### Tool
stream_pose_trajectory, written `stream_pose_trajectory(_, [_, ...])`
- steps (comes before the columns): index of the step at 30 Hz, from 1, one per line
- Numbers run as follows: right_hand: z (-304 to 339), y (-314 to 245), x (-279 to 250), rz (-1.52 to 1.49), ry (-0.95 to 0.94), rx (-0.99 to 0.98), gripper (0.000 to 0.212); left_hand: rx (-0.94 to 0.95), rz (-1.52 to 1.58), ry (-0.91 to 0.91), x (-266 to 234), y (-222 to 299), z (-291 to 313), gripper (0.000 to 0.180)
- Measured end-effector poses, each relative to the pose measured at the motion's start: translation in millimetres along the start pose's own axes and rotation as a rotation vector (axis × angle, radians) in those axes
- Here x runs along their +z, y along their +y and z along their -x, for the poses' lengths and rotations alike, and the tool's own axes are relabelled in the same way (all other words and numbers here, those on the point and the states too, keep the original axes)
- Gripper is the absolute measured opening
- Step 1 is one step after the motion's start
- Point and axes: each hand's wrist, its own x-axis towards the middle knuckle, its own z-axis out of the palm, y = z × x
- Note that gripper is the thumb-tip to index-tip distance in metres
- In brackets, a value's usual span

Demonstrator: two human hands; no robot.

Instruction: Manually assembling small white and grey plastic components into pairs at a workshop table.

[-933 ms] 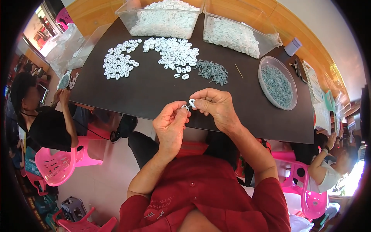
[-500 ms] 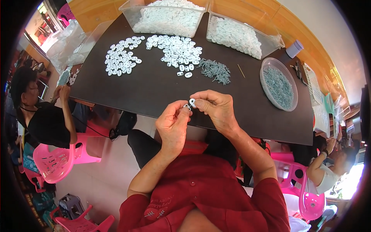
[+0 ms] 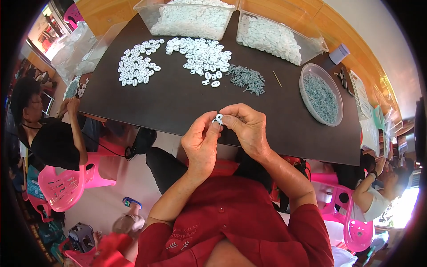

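Observation:
Above the table's near edge, my left hand [image 3: 201,144] and my right hand [image 3: 247,129] meet fingertip to fingertip. Between them are small white plastic pieces [image 3: 218,119] with holes, pressed together at an angle. Each hand pinches one with thumb and forefinger; the fingers partly cover them. Farther off on the dark table [image 3: 178,107] lie a loose group of white two-holed oval pieces [image 3: 135,66] and a denser heap of them [image 3: 207,55]. Beside the heap is a pile of grey-green pins [image 3: 247,79].
Two clear bins [image 3: 187,22] [image 3: 271,40] of white pieces stand at the back. A round tub [image 3: 321,95] of grey-green pins, a thin stick [image 3: 277,78], a lilac bottle [image 3: 340,54] and scissors [image 3: 343,79] lie right. A co-worker [image 3: 53,129] sits left, near a pink chair [image 3: 62,187].
My hands have drawn slightly closer, bringing the two white pieces together. At the lower left, a person in red with a blue sandal has come into view.

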Motion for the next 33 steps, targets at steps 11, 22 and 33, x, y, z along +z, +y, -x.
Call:
stream_pose_trajectory(11, [1, 2, -1, 0.134, 0.014, -0.06, 0.013, -0.036, -0.027, -0.023, -2, -2, 0, 0.026])
stream_pose_trajectory(22, [0, 5, 0, 0.089, 0.008, -0.013, 0.01, -0.109, 0.056, -0.059, -5, -4, -4, 0.028])
stream_pose_trajectory(33, [2, 13, -5, 0.306, -0.053, -0.178, 0.015, -0.177, 0.11, -0.077, -8, 1, -8, 0.026])
